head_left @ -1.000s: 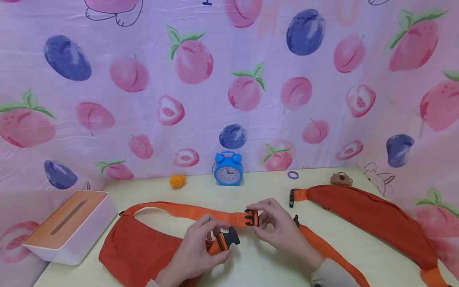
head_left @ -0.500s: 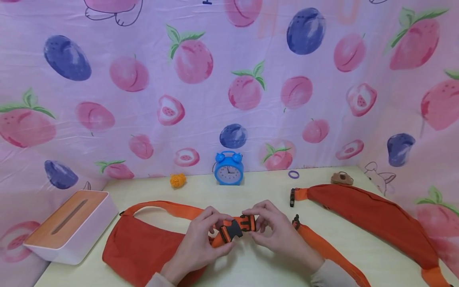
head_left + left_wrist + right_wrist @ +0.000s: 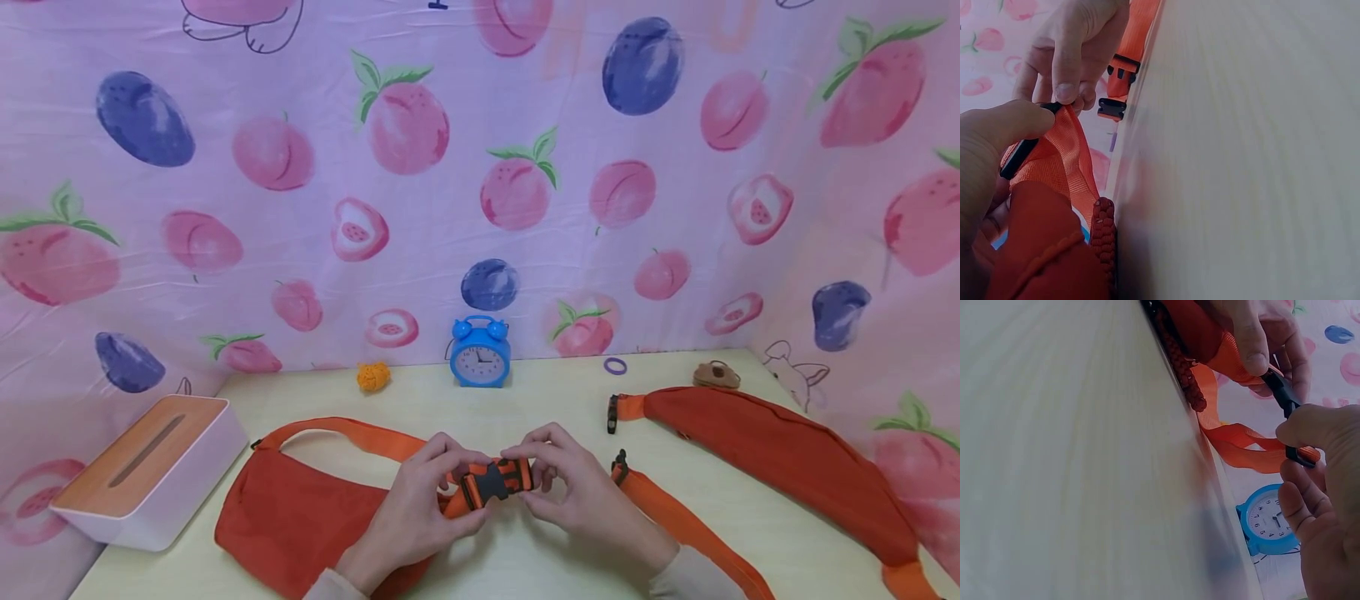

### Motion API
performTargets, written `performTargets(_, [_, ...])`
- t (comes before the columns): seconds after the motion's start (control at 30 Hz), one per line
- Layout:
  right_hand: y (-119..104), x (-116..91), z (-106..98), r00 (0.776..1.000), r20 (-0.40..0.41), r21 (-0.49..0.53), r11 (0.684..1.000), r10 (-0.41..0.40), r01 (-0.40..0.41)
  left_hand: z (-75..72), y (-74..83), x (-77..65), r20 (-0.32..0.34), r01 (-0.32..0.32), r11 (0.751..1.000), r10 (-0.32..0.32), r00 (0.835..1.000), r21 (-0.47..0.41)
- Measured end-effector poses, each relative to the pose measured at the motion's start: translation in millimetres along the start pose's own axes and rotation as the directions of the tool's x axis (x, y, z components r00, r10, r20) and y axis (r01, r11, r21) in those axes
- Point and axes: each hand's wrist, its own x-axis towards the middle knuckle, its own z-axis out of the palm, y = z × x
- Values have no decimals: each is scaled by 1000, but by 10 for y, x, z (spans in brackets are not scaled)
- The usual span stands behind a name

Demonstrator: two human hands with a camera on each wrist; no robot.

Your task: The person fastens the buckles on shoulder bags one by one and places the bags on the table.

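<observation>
A red waist bag [image 3: 296, 517] with an orange strap [image 3: 360, 435] lies at the left of the head view. My left hand [image 3: 416, 500] pinches the black socket half of its buckle [image 3: 492, 483] between thumb and fingers. Facing it, my right hand [image 3: 577, 492] pinches the pronged half [image 3: 517, 475] at the strap's other end. Both halves meet in line, the prongs at the socket's mouth; how deep they sit cannot be told. In the right wrist view the black buckle [image 3: 1280, 390] spans the gap between both hands.
A second red waist bag [image 3: 772, 458] lies at the right, its buckle halves [image 3: 612, 414] apart. Behind stand a blue alarm clock [image 3: 481, 357], an orange lump [image 3: 372, 377], a purple ring [image 3: 615, 366] and a brown item [image 3: 716, 374]. A wood-topped tissue box [image 3: 153, 471] sits left.
The two buckle halves, apart a second ago, have come together. My left hand moved up and right; my right hand shifted slightly left and down with the pronged half.
</observation>
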Motion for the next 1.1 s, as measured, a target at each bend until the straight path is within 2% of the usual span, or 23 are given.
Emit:
performTargets(0.17, [-3,-2,-3,1000,7,-6,1000,-18,18,8,-19,-11,-5,-30,1000,30,1000,0])
performTargets(0.3, [1,-5,0,1000,15,-14,1000,-8,8,5,-14,-14,1,-29,1000,29,1000,-4])
performTargets(0.47, [18,-8,13,998,3,-25,998,-59,59,-2,-13,-11,5,-22,1000,22,1000,0])
performTargets(0.7, [39,4,24,998,-34,25,998,52,-51,-22,-30,-10,-2,0,1000,0,1000,-6])
performTargets(0.9, [67,-11,13,999,-50,4,1000,7,-7,-27,-41,-15,2,-3,1000,3,1000,-11])
performTargets(1.0, [64,-17,8,999,-48,-15,1000,20,-20,-29,-36,-14,-9,-14,1000,14,1000,-1])
performTargets(1.1, [60,-21,4,998,-49,-23,999,40,-41,-35,-30,-8,-46,-16,1000,17,999,25])
